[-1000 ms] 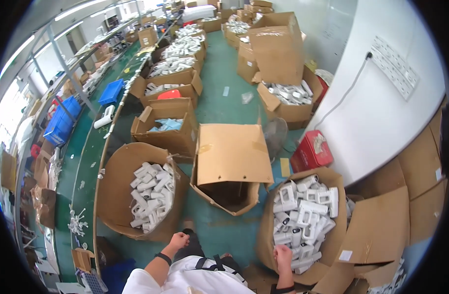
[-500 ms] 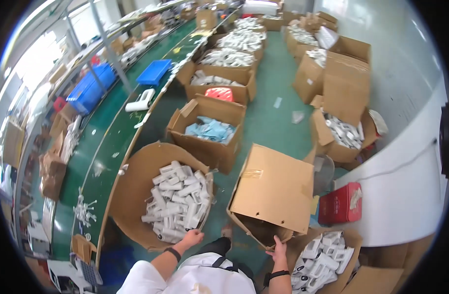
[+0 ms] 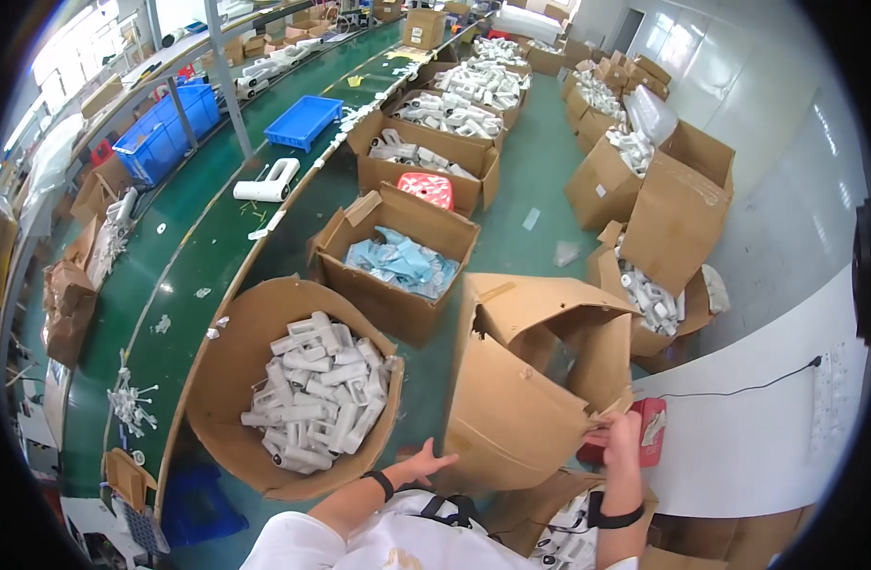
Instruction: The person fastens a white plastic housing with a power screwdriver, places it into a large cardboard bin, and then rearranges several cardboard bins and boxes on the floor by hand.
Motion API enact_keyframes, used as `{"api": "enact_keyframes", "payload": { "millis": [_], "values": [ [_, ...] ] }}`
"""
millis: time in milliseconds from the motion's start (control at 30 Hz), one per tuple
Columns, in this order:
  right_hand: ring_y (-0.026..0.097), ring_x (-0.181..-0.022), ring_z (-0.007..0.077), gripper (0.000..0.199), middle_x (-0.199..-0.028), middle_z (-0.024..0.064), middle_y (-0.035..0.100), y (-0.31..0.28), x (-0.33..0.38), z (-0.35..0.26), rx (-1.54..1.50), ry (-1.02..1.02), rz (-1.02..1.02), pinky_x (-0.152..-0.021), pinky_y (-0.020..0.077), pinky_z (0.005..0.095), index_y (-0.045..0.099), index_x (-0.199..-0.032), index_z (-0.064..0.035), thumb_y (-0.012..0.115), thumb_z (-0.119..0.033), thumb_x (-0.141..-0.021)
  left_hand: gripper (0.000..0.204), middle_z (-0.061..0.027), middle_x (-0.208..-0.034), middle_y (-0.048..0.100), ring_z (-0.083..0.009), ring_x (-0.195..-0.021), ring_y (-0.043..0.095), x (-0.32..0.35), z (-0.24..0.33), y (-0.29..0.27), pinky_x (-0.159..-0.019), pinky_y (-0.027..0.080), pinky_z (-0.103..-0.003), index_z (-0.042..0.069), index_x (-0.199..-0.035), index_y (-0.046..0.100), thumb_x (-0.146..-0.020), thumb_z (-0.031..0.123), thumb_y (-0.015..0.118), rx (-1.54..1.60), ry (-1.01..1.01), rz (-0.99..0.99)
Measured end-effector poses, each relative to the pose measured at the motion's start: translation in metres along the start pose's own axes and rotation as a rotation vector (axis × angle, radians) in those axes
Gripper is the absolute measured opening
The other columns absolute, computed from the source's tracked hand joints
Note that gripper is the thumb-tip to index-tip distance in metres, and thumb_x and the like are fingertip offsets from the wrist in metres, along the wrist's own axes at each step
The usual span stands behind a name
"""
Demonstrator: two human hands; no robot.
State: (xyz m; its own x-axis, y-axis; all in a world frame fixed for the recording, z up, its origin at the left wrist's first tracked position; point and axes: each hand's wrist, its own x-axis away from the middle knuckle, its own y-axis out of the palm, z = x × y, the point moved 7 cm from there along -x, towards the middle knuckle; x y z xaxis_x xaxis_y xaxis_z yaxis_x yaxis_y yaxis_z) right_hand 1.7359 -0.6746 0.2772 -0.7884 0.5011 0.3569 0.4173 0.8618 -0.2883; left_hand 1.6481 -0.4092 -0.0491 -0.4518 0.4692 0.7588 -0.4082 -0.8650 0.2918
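Note:
A large brown cardboard box stands in front of me, tilted and partly buckled; floor shows through its opening. My right hand is closed on the torn edge of this box at its near right corner. Beside the box's near left side, my left hand holds nothing, its fingers spread; I cannot tell whether the fingertips touch the cardboard. To the left is a bulging, rounded carton with a heap of white plastic housings. Under my right forearm, another carton of similar white parts is partly hidden.
A green conveyor runs along the left, carrying a blue tray and a white housing. Ahead stands a carton of blue film, with more filled cartons beyond. A red bin and a carton are on the right.
The box before me has turned and tipped, so its opening now faces up. My right hand has moved up and right with its edge; my left hand has moved right, away from the rounded carton.

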Motion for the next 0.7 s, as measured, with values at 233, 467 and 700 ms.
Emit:
{"api": "enact_keyframes", "payload": {
  "millis": [233, 467, 700],
  "values": [
    [0.065, -0.062, 0.0324, 0.021, -0.078, 0.0215, 0.062, -0.012, 0.005, -0.067, 0.132, 0.07, -0.055, -0.051, 0.0566, 0.0392, 0.056, -0.089, 0.0099, 0.049, -0.002, -0.073, 0.134, -0.0215, -0.149, 0.008, -0.0406, -0.129, 0.031, 0.001, 0.054, 0.07, -0.091, 0.043, -0.059, 0.01, -0.135, -0.033, -0.069, 0.048, 0.077, 0.19, 0.189, -0.045],
    [0.066, -0.067, 0.0311, 0.028, -0.084, 0.0202, 0.063, -0.029, 0.037, -0.126, 0.199, -0.041, -0.062, -0.057, 0.0572, 0.0387, 0.054, -0.099, 0.0087, 0.05, 0.0, -0.072, 0.129, -0.0214, -0.143, 0.022, -0.0359, -0.125, 0.038, -0.03, 0.071, 0.102, -0.095, 0.043, -0.049, 0.006, -0.142, -0.015, -0.064, 0.042, 0.082, 0.203, 0.419, 0.198],
    [0.064, -0.069, 0.024, 0.027, -0.081, 0.0147, 0.063, -0.078, 0.086, -0.179, 0.243, -0.224, -0.156, -0.056, 0.0545, 0.0356, 0.058, -0.094, 0.0068, 0.05, 0.002, -0.069, 0.099, -0.0148, -0.13, 0.041, -0.0257, -0.117, 0.047, -0.022, 0.117, 0.15, -0.096, 0.044, -0.034, 0.002, -0.131, 0.019, -0.061, 0.017, 0.086, 0.207, 0.895, 0.033]
  ]
}}
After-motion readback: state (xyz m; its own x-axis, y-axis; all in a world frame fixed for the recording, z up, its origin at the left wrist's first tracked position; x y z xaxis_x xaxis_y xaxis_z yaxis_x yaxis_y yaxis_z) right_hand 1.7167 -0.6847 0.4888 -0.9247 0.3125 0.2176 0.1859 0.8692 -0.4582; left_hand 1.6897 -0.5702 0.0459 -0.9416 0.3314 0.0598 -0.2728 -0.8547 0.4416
